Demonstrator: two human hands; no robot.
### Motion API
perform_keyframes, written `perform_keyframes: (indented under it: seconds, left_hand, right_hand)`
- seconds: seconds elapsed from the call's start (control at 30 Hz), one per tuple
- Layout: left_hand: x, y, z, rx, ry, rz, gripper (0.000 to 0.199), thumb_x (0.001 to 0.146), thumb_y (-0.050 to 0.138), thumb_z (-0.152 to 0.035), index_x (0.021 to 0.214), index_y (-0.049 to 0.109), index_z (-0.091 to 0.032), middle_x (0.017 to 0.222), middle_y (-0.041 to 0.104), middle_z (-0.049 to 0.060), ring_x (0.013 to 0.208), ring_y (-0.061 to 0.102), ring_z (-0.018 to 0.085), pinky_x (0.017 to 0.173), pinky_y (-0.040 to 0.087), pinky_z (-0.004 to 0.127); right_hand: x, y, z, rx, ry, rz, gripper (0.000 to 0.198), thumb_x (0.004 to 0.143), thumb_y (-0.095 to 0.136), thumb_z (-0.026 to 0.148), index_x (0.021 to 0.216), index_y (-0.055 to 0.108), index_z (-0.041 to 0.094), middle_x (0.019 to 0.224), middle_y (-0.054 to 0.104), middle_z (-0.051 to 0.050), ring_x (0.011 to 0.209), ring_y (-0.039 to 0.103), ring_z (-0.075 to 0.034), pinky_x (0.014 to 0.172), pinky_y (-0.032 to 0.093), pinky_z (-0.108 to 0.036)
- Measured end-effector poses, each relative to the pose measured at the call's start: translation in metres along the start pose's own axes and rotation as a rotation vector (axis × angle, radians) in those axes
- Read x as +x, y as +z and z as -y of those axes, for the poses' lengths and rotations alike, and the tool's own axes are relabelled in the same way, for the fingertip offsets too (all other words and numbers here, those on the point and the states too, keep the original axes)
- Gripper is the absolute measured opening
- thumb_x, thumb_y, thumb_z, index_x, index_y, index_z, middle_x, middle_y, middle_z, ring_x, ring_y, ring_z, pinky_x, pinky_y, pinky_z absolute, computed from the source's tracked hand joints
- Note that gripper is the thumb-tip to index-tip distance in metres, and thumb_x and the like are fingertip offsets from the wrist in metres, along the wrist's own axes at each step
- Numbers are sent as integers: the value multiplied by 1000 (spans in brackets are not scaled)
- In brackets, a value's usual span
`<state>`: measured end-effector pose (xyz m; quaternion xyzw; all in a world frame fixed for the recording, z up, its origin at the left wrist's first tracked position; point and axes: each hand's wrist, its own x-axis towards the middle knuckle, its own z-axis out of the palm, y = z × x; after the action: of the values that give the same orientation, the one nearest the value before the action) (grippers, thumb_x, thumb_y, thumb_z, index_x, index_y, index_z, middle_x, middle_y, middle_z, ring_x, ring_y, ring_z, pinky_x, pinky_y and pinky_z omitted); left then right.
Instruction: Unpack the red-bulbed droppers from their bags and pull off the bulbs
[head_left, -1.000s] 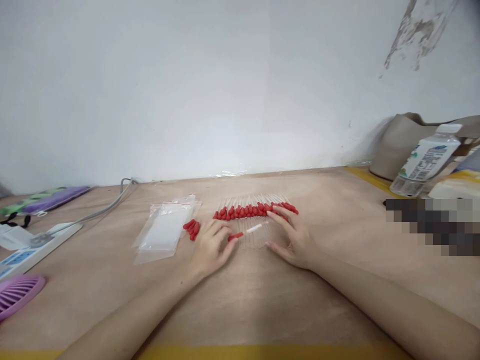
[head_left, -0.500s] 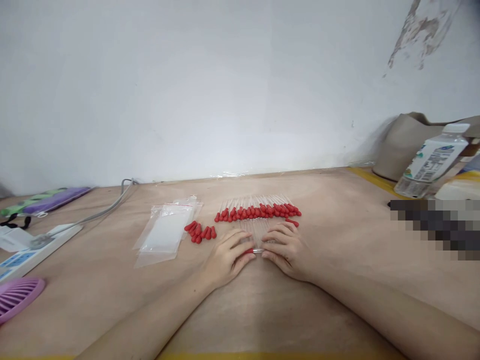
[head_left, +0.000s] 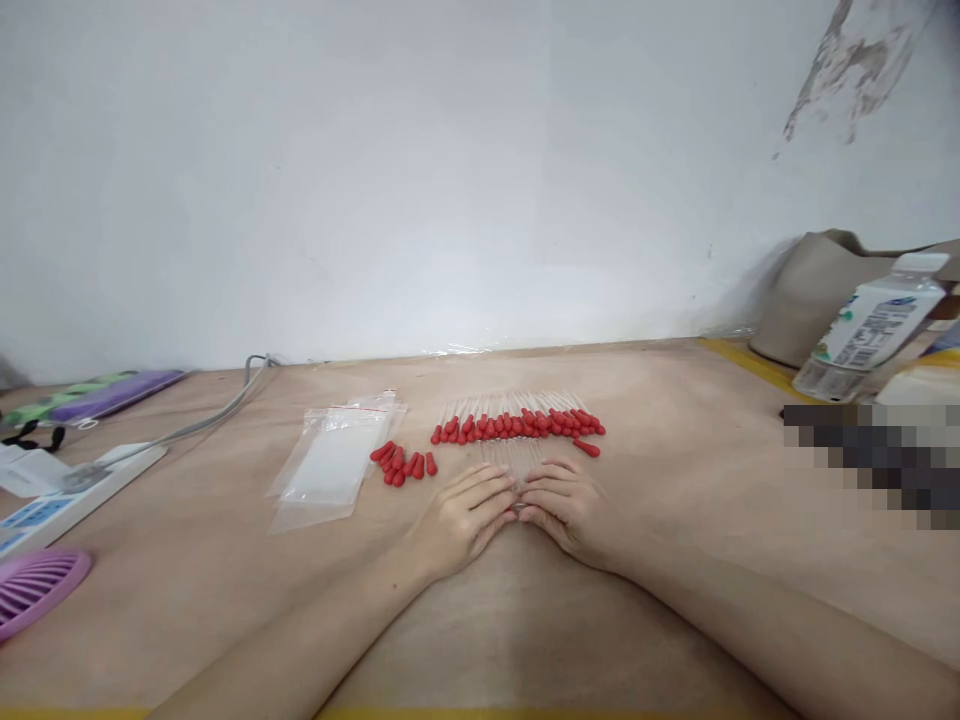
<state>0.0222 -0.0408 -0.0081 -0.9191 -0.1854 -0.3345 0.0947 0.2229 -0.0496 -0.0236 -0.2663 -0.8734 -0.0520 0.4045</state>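
Observation:
My left hand (head_left: 469, 512) is closed on a red rubber dropper bulb, which the fingers now almost wholly cover. My right hand (head_left: 568, 510) pinches a clear glass dropper tube, and the fingertips of both hands meet around the joint. Just beyond them lie several bare glass tubes (head_left: 517, 455) side by side. Further back is a row of droppers (head_left: 510, 424), red bulbs toward me and clear tubes pointing to the wall. One single red bulb (head_left: 587, 449) lies right of the tubes. Left of my left hand is a small heap of loose red bulbs (head_left: 397, 464).
Clear zip bags (head_left: 330, 465) lie left of the bulbs. A power strip (head_left: 82, 495) with a grey cable and a pink slatted object (head_left: 43, 592) are at the far left. At the right stand a plastic bottle (head_left: 870, 330) and a grey-brown container (head_left: 795, 295).
My hands have drawn together, closing the gap where the glass tube and red bulb showed between them. The row, loose bulbs and bags stay in place; the view has shifted slightly.

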Motion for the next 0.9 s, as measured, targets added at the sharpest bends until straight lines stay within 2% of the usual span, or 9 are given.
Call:
perform_keyframes:
  seconds: [0.17, 0.37, 0.47, 0.67, 0.9]
  left_hand:
    - [2, -3, -3, 30, 24, 29, 19, 83, 49, -17, 100, 57, -14, 106, 63, 9, 106, 55, 19, 97, 42, 40]
    - [2, -5, -5, -16, -4, 88, 18, 85, 46, -18, 99, 57, -15, 105, 63, 8, 105, 55, 18, 99, 40, 41]
    - [2, -5, -5, -44, -23, 104, 17, 85, 46, -18, 96, 58, -15, 104, 64, 7, 103, 56, 17, 98, 40, 38]
    - [2, -8, -6, -82, -51, 130, 17, 85, 45, -18, 96, 58, -16, 103, 64, 7, 103, 57, 17, 99, 39, 38]
    - [1, -8, -6, -102, -58, 120, 20, 86, 43, -18, 99, 58, -17, 102, 65, 7, 103, 57, 17, 97, 41, 38]
  right_hand:
    - [-2, 4, 0, 88, -70, -44, 12, 85, 46, 17, 81, 57, 17, 76, 64, -4, 80, 57, -14, 77, 47, -30]
    - [-3, -5, 3, 21, -95, 35, 13, 85, 45, 15, 80, 56, 16, 75, 61, -3, 77, 57, -13, 80, 48, -30]
    - [-3, -10, 4, -39, -134, 39, 13, 85, 45, 14, 82, 57, 16, 80, 63, -5, 82, 58, -14, 83, 48, -31]
    - [-7, -13, 3, -149, -238, -56, 12, 83, 49, 11, 89, 59, 13, 90, 65, -8, 94, 58, -17, 91, 47, -34]
    - [-13, -14, 0, -147, -243, -71, 18, 82, 50, 10, 97, 58, 14, 95, 65, -8, 101, 56, -17, 94, 46, -36]
